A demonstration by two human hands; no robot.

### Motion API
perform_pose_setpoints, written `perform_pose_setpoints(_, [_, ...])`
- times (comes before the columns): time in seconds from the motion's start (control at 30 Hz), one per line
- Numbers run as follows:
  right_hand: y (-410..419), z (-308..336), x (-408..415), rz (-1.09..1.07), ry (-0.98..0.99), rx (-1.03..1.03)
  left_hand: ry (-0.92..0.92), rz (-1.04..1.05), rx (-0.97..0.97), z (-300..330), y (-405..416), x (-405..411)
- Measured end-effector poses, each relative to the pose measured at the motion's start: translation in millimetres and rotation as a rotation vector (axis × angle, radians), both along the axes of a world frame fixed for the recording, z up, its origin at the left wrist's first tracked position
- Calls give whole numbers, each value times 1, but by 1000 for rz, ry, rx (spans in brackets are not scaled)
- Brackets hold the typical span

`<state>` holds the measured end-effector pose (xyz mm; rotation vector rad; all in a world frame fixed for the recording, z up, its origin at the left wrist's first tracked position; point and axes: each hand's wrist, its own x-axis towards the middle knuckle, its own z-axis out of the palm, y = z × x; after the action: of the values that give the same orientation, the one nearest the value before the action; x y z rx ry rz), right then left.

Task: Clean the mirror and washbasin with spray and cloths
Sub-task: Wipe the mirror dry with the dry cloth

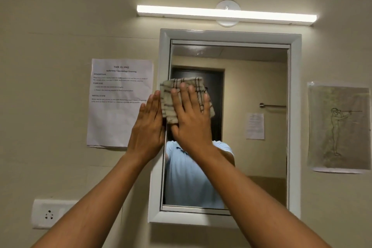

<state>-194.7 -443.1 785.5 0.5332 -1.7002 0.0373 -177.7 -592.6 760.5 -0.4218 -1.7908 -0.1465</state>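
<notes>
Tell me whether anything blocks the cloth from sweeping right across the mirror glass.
Nothing visible does. The right hand presses the checked cloth flat at the mirror's left edge; the glass to its right is bare.

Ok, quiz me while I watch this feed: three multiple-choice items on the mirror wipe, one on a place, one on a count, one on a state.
1. Where is the checked cloth?
A. upper left part of the mirror
B. bottom right corner
C. on the socket

2. How many sheets hang on the wall beside the mirror?
A. none
B. two
C. four

3. How is the right hand?
A. a fist
B. flat on the cloth, fingers straight
C. hanging idle

Answers: 1 A, the cloth lies by the left frame edge; 2 B, the printed sheet left, the drawing right; 3 B, its fingers press the cloth.
</notes>
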Motion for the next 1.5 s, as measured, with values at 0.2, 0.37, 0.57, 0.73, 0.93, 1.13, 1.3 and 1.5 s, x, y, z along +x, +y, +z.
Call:
perform_pose_setpoints(0.2, [44,-37,-6,-59,-2,154,12,71,-24,-3,-1,0])
perform_pose_setpoints(0.37, [97,-13,-7,-155,-27,84,20,116,-11,-6,-3,-2])
perform_pose_setpoints(0.57, [160,21,-7,-188,-60,-183,18,114,25,-7,2,-4])
perform_pose_setpoints(0.73, [174,-5,-2,-189,-85,-321,13,123,31,-7,1,-2])
perform_pose_setpoints(0.93, [174,-79,0,-194,-103,-431,-13,120,36,-11,2,2])
perform_pose_setpoints(1.13, [146,-109,-2,-202,-128,-422,-23,115,44,-17,4,3])
perform_pose_setpoints(1.3, [111,-73,-2,-180,-123,-337,-35,104,39,-22,4,2])
perform_pose_setpoints(1.5, [39,-11,3,-106,-127,-258,-39,88,40,-26,2,0])
